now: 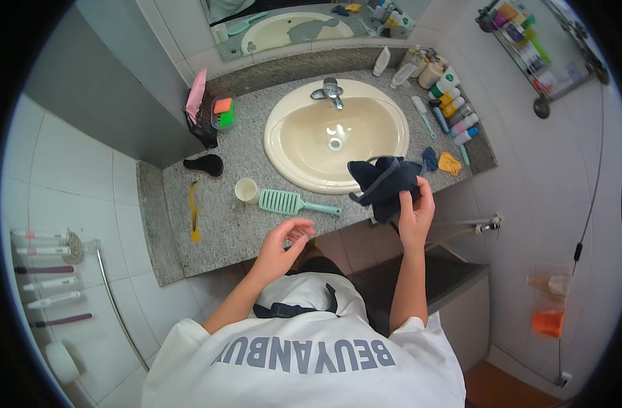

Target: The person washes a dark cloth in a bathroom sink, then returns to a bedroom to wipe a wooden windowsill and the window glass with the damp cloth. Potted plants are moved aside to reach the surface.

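Observation:
My right hand (pixel 417 211) grips a bunched dark navy cloth (pixel 385 181) above the front right rim of the cream sink basin (pixel 290 148). The cloth has a paler edge seam and hangs loosely past the counter's front edge. My left hand (pixel 286 242) holds nothing, its fingers curled but apart, over the counter's front edge. Just beyond it lies a mint-green vent hairbrush (pixel 283 202), its handle pointing right. A cream cup (pixel 246 190) stands upright beside the brush head. The chrome faucet (pixel 331 93) rises at the back of the basin.
Several bottles (pixel 446 104) line the counter's right side near a cleaning brush (pixel 424 117). A yellow cloth (pixel 449 163) and a small blue cloth (pixel 430 158) lie at the right front. A black brush (pixel 205 166) and a plastic box with sponges (pixel 223 113) sit left. A glass shelf (pixel 543 51) juts from the right wall.

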### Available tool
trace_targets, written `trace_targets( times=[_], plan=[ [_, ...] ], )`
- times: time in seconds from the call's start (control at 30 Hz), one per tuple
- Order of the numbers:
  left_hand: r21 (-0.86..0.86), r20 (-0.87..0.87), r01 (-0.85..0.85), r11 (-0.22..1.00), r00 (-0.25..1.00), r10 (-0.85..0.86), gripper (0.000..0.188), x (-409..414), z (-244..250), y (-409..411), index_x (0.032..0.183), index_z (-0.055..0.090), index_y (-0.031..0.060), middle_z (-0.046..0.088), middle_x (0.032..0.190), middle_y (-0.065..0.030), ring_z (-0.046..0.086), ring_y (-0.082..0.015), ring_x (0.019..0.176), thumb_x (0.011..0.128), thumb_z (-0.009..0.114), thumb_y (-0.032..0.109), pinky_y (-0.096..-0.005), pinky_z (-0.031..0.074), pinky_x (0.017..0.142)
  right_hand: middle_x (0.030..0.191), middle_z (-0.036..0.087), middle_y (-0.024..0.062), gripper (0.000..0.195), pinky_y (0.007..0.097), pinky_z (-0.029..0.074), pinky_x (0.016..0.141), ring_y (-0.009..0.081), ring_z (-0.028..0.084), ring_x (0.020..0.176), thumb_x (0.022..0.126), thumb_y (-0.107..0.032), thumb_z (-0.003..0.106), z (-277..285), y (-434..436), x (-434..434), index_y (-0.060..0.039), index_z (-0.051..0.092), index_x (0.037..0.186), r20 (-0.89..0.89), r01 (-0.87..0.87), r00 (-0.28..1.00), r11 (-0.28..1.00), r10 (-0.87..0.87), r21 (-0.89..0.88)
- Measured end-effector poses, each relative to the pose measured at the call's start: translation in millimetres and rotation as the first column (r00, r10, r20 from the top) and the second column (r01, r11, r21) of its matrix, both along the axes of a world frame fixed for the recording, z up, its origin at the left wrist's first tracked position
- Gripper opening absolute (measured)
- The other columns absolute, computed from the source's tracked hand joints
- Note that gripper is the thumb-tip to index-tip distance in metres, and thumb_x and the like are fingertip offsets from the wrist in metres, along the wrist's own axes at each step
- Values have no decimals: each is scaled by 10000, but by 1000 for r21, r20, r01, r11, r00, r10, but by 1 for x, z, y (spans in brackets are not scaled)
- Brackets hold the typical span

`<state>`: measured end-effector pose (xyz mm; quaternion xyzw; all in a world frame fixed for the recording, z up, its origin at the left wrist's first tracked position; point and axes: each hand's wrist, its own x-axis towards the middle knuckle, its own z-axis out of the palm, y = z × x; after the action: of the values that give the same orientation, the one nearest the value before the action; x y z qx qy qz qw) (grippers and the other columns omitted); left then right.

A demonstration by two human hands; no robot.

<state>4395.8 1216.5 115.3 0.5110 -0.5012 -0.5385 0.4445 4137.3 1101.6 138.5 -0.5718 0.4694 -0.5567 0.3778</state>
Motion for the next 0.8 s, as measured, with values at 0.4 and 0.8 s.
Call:
trace_targets(
  times=[0.4,0.8],
  plan=[
    [181,636,137,974,739,-222,324,14,-6,-140,1208,616,36,663,1052,-143,651,-290,969,899,655,124,-393,490,847,1212,626,234,548,462,511,944,394,615,1111,861,-272,709,-227,-200,31,-37,556,1332,-689,-250,406,797,601,549],
    [319,816,297,900,396,-420,295,-19,-124,-269,1084,605,41,631,980,-136,635,-330,932,854,697,202,-452,468,810,1544,375,213,636,635,174,1165,404,320,1439,946,-457,557,-379,-250,80,-104,460,1466,-775,-296,79,757,627,582]
  ],
)
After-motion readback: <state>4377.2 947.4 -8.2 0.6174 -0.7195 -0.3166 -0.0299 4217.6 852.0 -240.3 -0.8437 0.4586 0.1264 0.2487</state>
